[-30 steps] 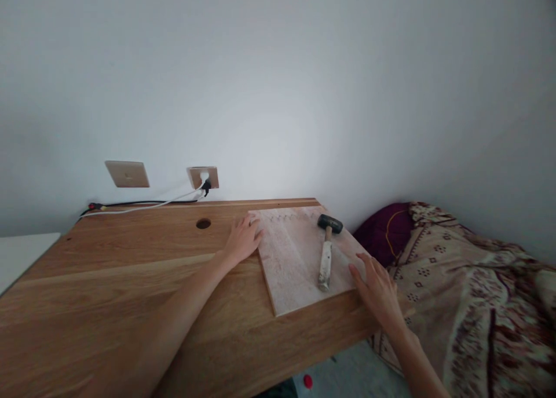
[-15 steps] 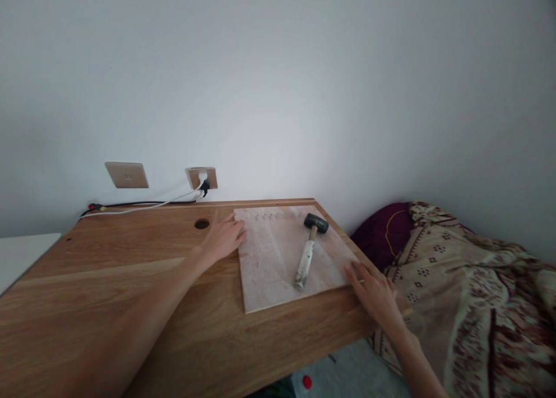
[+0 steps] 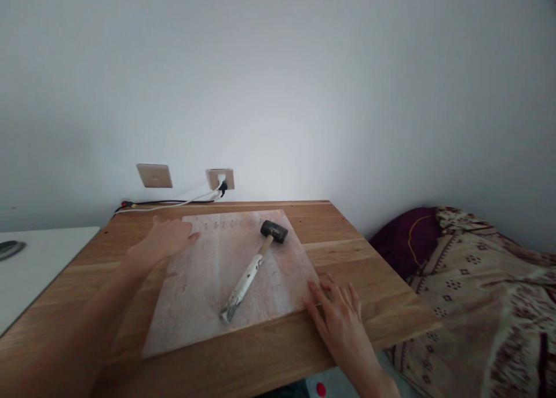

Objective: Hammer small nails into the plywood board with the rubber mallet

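Note:
A pale pinkish stone tile [image 3: 204,282] lies flat on the wooden desk [image 3: 373,282]. A mallet [image 3: 254,263] with a black head and a white-stained wooden handle rests diagonally on the tile. My left hand [image 3: 167,238] lies on the tile's far left corner, fingers stretched out flat. My right hand [image 3: 339,317] presses flat against the tile's near right corner, fingers spread on the desk.
Two beige wall plates [image 3: 154,175] sit above the desk's back edge, one with plugs and cables [image 3: 174,203] trailing left. A white surface [image 3: 30,270] adjoins the desk on the left. A patterned blanket [image 3: 486,294] and dark purple pillow [image 3: 403,238] lie to the right.
Both hands have slid the tile, with the mallet on it, leftward across the desk and turned it; it now covers the desk's cable hole. The view has shifted too.

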Motion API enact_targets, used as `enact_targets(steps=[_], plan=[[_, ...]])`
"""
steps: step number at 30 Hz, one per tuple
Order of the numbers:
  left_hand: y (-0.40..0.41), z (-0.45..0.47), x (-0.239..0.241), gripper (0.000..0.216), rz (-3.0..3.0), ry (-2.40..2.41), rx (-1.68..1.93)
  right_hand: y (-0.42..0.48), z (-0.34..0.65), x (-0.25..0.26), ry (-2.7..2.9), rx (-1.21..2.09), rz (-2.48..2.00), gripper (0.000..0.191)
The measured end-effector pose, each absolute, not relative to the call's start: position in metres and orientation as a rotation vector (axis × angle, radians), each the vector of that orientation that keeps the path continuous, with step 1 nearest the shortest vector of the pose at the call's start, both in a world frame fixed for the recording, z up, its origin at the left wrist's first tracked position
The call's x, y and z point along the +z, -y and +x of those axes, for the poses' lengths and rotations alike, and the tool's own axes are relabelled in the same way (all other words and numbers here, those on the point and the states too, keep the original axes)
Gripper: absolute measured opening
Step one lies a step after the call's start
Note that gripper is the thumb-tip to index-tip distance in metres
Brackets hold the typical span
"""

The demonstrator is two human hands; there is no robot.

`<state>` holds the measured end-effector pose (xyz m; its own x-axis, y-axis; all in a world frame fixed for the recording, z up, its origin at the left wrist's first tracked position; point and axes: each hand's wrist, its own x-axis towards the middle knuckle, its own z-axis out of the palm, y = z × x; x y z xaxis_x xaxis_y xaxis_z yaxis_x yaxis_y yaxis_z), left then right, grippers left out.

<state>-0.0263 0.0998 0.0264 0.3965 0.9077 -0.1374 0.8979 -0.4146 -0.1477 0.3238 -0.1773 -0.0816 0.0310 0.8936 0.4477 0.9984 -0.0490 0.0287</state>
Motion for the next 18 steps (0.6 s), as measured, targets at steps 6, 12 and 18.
enact_targets(steps=[6, 12, 18], plan=[[-0.105, -0.035, 0.021, 0.045, -2.628, 1.698, 0.193, 0.184, 0.315, -0.072, 1.896, -0.500, -1.908, 0.038], [-0.109, -0.021, 0.002, 0.034, -2.703, 1.526, -0.116, 0.132, 0.285, -0.039, 1.834, 0.016, -1.788, 0.037], [-0.127, -0.027, -0.025, 0.032, -2.866, 1.478, -0.493, 0.000, 0.296, 0.020, 1.876, 0.047, -2.142, 0.037]])
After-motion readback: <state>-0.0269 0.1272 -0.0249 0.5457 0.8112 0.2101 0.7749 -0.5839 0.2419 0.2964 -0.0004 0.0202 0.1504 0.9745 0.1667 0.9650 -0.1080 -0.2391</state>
